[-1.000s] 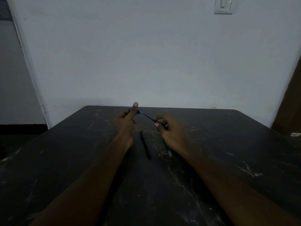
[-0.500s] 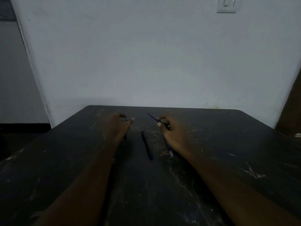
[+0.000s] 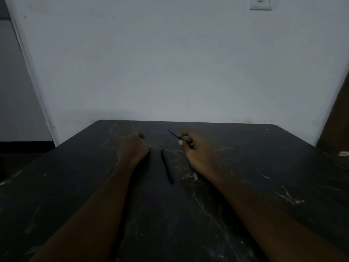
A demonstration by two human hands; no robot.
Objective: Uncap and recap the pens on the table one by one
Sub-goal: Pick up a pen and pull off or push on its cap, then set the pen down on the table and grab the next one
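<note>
On the dark scratched table (image 3: 188,214), my right hand (image 3: 198,156) is closed on an uncapped blue pen (image 3: 172,133), whose thin tip points up and to the left. My left hand (image 3: 133,148) rests on the table to the left with its fingers curled; the pen's cap is hidden inside them. A dark capped pen (image 3: 167,166) lies lengthwise between my two hands. Another bluish pen (image 3: 194,174) lies partly under my right hand, with only its near end showing.
The table's far edge meets a pale wall with a light switch (image 3: 260,3) high up. A brown door (image 3: 338,120) stands at the right, with a small white object (image 3: 343,153) beside the table's right edge. A dark floor strip lies at the left.
The two hands held the blue pen together; my left hand pulled the cap off and moved left and down onto the table. My right hand keeps the uncapped pen.
</note>
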